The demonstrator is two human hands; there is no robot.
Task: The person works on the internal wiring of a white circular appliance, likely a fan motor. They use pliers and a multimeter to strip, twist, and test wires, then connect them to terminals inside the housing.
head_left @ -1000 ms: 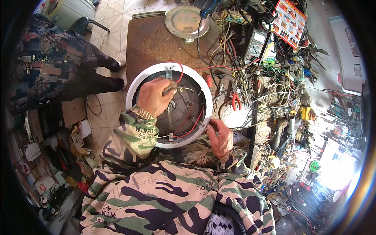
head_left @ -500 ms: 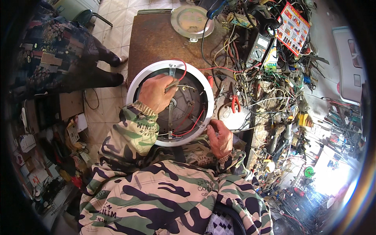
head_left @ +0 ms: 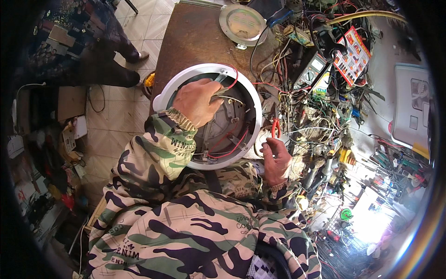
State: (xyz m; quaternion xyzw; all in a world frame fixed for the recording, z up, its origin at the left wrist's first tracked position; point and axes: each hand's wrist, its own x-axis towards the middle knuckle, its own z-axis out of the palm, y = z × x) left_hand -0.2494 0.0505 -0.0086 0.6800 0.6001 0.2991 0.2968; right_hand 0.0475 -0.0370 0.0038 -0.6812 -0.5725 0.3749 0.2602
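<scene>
A round appliance housing [head_left: 254,133] with a white rim and dark inside rests at the bench edge, in front of my body. Metal strips and red wires [head_left: 234,144] lie inside it. My left hand [head_left: 197,103] reaches over its upper left, fingers pinched on a red wire [head_left: 236,74] that loops over the rim. A pale bare-looking wire [head_left: 233,99] sticks out beside the fingertips. To the right of the housing, my right hand [head_left: 278,162] is closed at the handle ends of red-handled pliers [head_left: 276,127]; part of the grip is hidden by the fingers.
A round metal plate [head_left: 242,25] lies at the back of the brown bench [head_left: 186,42]. Tangled wires, a multimeter [head_left: 313,69] and a printed sheet [head_left: 351,56] crowd the right side. Another person's dark-trousered legs [head_left: 114,65] are at the far left.
My right hand has left the housing's rim and moved right to the pliers' handles. My left hand stays at the red wire. The view has turned slightly, and the housing appears tilted.
</scene>
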